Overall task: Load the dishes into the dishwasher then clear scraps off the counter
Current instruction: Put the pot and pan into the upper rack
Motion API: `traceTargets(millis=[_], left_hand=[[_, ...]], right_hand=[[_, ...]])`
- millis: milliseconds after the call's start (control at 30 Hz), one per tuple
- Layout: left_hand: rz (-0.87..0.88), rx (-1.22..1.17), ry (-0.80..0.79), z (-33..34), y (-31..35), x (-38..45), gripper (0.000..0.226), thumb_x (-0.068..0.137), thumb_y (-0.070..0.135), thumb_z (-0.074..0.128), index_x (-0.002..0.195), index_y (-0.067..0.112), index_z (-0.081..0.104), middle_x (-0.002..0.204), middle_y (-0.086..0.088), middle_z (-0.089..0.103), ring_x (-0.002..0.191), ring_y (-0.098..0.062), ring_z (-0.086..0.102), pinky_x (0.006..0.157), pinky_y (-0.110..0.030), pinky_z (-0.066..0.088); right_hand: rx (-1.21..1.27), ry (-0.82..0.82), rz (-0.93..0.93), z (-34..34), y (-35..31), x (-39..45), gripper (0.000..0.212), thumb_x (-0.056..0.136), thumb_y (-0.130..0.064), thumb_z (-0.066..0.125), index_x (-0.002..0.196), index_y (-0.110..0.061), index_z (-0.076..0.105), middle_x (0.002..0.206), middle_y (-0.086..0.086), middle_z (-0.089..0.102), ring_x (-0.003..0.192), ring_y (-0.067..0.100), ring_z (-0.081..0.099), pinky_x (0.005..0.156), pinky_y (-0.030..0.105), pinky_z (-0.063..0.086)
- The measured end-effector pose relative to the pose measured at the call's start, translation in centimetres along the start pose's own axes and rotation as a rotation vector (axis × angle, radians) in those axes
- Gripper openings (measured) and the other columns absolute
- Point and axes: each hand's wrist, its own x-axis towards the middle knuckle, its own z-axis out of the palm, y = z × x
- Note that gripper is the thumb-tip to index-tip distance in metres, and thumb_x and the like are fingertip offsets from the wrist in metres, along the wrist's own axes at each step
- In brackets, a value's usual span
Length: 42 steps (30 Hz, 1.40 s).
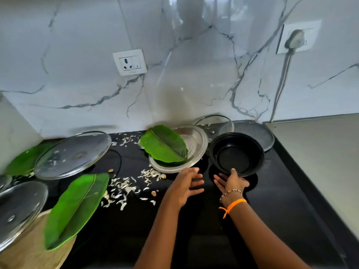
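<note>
Gripping the near rim of the black bowl (237, 153), right of frame centre on the black counter (281, 191), the right hand (232, 182) has its thumb over the edge and fingers underneath. Left hand (185, 186) hovers just beside it, fingers extended and relaxed, holding nothing. Glass plate (196, 144) with a green leaf (164, 145) on it sits touching the bowl's left side. Pale scraps (124, 188) lie scattered on the counter at centre left. Second leaf (77, 208) lower left; glass lid (73, 154) at left, tilted.
</note>
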Motion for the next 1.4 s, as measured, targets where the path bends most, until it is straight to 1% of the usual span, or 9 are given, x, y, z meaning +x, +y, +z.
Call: traceTargets(millis=[133, 267, 467, 667, 933, 1033, 1100, 1200, 1400], left_hand=[[-0.026, 0.14, -0.051, 1.3, 1.2, 1.9, 0.028, 0.098, 0.023, 0.043, 0.122, 0.011, 0.05, 0.095, -0.001, 0.056, 0.083, -0.015, 0.057, 0.07, -0.033, 0.051], [0.099, 0.134, -0.069, 1.8, 2.6, 2.8, 0.018, 0.092, 0.025, 0.055, 0.109, 0.023, 0.055, 0.092, 0.006, 0.065, 0.082, -0.012, 0.062, 0.072, -0.029, 0.052], [0.214, -0.15, 0.195, -1.4, 4.9, 3.4, 0.029, 0.085, -0.009, 0.043, 0.105, 0.004, 0.059, 0.09, -0.012, 0.061, 0.073, -0.02, 0.058, 0.066, -0.032, 0.05], [0.156, -0.166, 0.274, -5.7, 5.8, 4.4, 0.04, 0.089, 0.004, 0.046, 0.128, 0.01, 0.04, 0.116, -0.016, 0.055, 0.083, -0.023, 0.059, 0.055, -0.033, 0.052], [0.07, -0.361, 0.342, -5.9, 6.1, 6.6, 0.03, 0.093, 0.029, 0.048, 0.118, 0.013, 0.045, 0.093, -0.01, 0.054, 0.069, -0.02, 0.052, 0.043, -0.018, 0.047], [0.061, -0.351, 0.343, -6.1, 5.9, 6.6, 0.033, 0.093, 0.033, 0.049, 0.119, 0.013, 0.045, 0.095, -0.009, 0.055, 0.069, -0.019, 0.053, 0.048, -0.022, 0.047], [0.083, -0.372, 0.395, -6.7, 5.8, 6.3, 0.039, 0.092, 0.03, 0.052, 0.125, 0.011, 0.044, 0.099, -0.011, 0.055, 0.07, -0.02, 0.054, 0.047, -0.021, 0.049], [0.167, -0.355, 0.499, -9.0, 5.4, 4.5, 0.046, 0.09, 0.023, 0.056, 0.132, 0.012, 0.042, 0.112, -0.013, 0.056, 0.073, -0.019, 0.058, 0.046, -0.021, 0.051], [0.143, -0.306, 0.603, -12.7, 3.4, -1.5, 0.033, 0.089, 0.019, 0.059, 0.12, 0.014, 0.049, 0.102, -0.006, 0.061, 0.077, -0.017, 0.06, 0.062, -0.029, 0.053]], right_hand=[[0.069, -0.07, -0.042, 0.6, 0.3, 0.1, 0.023, 0.091, -0.004, 0.038, 0.113, -0.008, 0.033, 0.103, 0.022, 0.058, 0.047, 0.02, 0.063, 0.048, 0.029, 0.054], [-0.054, -0.364, -0.068, 1.6, 0.4, -2.6, 0.016, 0.093, -0.004, 0.036, 0.101, -0.016, 0.041, 0.077, 0.012, 0.06, 0.036, 0.012, 0.056, 0.04, 0.02, 0.049], [-0.587, -0.723, -0.056, 3.3, -1.5, -2.4, 0.027, 0.098, -0.036, 0.037, 0.096, -0.013, 0.051, 0.06, 0.004, 0.064, 0.042, 0.012, 0.052, 0.051, 0.023, 0.05], [-0.433, -0.398, -0.136, 4.9, -4.8, 4.2, 0.028, 0.098, -0.036, 0.037, 0.081, -0.015, 0.045, 0.062, 0.006, 0.052, 0.03, 0.008, 0.042, 0.042, 0.019, 0.039], [-0.532, -0.223, -0.284, 8.9, -7.3, 11.2, 0.011, 0.092, -0.016, 0.049, 0.09, -0.009, 0.041, 0.063, 0.005, 0.037, 0.026, 0.003, 0.041, 0.03, 0.012, 0.034], [-0.598, -0.117, -0.356, 10.2, -7.5, 11.0, 0.02, 0.088, -0.017, 0.055, 0.095, -0.011, 0.037, 0.067, 0.001, 0.04, 0.066, 0.02, 0.053, 0.06, 0.025, 0.048], [-0.628, -0.062, -0.466, 10.5, -7.2, 9.7, 0.02, 0.088, -0.014, 0.053, 0.096, -0.013, 0.035, 0.069, -0.004, 0.039, 0.07, 0.021, 0.047, 0.073, 0.028, 0.042], [-0.584, -0.217, -0.635, 10.8, -5.2, 7.0, 0.014, 0.087, -0.003, 0.048, 0.092, -0.013, 0.04, 0.069, -0.006, 0.04, 0.061, 0.008, 0.039, 0.054, 0.009, 0.035], [-0.832, -0.788, -0.508, 13.0, 2.4, 1.0, 0.031, 0.084, 0.004, 0.048, 0.069, -0.022, 0.051, 0.061, 0.0, 0.048, 0.042, 0.002, 0.043, 0.044, 0.015, 0.035]])
